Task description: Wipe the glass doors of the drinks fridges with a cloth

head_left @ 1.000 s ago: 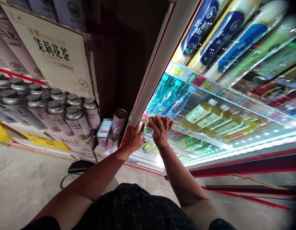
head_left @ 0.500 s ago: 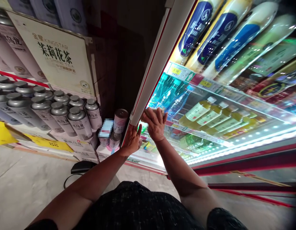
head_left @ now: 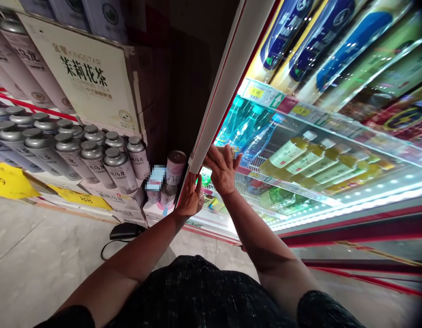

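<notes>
My left hand (head_left: 191, 196) lies along the outer side of the white fridge frame (head_left: 215, 105), near its lower end, fingers stretched out and thumb up. On the inner side, my right hand (head_left: 224, 172) has its fingers spread and reaches toward the same frame; its fingertips are partly hidden there. Whether the fingertips press on the frame, I cannot make out. Neither hand shows anything held. Just behind the right hand, blue-capped water bottles (head_left: 255, 132) stand on a lit shelf. A green label (head_left: 205, 176) shows between the two hands.
Silver-topped cans (head_left: 120, 169) stand in rows on cartons at the left, with yellow price signs (head_left: 79, 197) below. Two pink tins (head_left: 175, 166) sit close beside my left hand. A black bag (head_left: 126, 231) lies on the floor. Yellow drink bottles (head_left: 290, 152) fill a fridge shelf.
The view has shifted a little, so the cans, tins and bag appear slightly farther right. My hands keep nearly the same places at the frame, with the right fingers slightly more spread.
</notes>
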Demonstrator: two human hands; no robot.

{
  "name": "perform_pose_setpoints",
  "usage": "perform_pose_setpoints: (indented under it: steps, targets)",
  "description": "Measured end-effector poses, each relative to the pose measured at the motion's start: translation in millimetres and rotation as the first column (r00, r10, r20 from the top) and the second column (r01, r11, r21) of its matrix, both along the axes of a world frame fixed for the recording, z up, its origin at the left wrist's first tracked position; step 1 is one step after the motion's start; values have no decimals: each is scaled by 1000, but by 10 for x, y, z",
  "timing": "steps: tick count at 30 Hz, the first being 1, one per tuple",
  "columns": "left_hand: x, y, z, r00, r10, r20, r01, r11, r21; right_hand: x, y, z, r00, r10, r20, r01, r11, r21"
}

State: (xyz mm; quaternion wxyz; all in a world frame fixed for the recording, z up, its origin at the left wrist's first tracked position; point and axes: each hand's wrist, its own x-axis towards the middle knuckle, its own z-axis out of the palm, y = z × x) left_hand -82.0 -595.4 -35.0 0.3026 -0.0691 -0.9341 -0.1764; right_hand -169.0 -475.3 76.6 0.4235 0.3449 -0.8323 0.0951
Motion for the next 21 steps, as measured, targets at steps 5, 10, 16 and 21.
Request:
perform_pose_setpoints:
  steps: [5,10,16,21]
  targets:
    - [-34,61,78,992,44,115,-45,999,6,17,50,-83,988,61,-140,-57,998,35]
    - [-38,156,167,983,70,171,-75,997,19,71,105,-185,982,120,-144,-102,987,128]
    - [-88,272,330,987,76,138,-89,992,89,9,305,-95,998,64,-10,-63,996,63]
    - [-67,350,331,993,71,94,-81,990,114,89,500,-288,992,124,-33,-119,984,135]
